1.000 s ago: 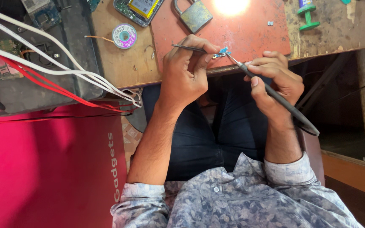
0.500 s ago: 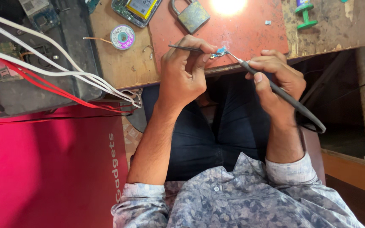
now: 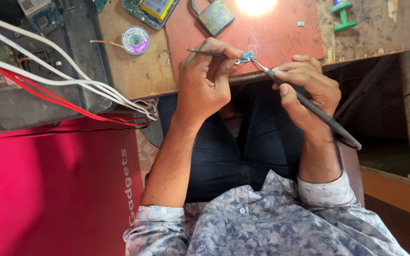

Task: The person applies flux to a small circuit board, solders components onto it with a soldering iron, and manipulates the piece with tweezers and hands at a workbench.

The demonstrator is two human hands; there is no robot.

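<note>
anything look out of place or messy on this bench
A padlock lies among the electronics on the red mat. White and red cables trail loose off the bench edge. Otherwise the left hand with tweezers and the right hand with the soldering iron look orderly.

- Right hand (image 3: 307,90) raised a little toward the bench edge compared with a second ago, knuckles now closer to the red mat (image 3: 281,35).
- Soldering iron (image 3: 309,104) tilted slightly flatter, rear end swung lower and further out to the side (a small swing, not a big one).
- Iron tip brought tighter against the small blue part (image 3: 246,57), where earlier a sliver of space showed.
- Left hand (image 3: 205,80) shifted a touch, tweezers (image 3: 207,52) lying a little more level across the fingers.
</note>
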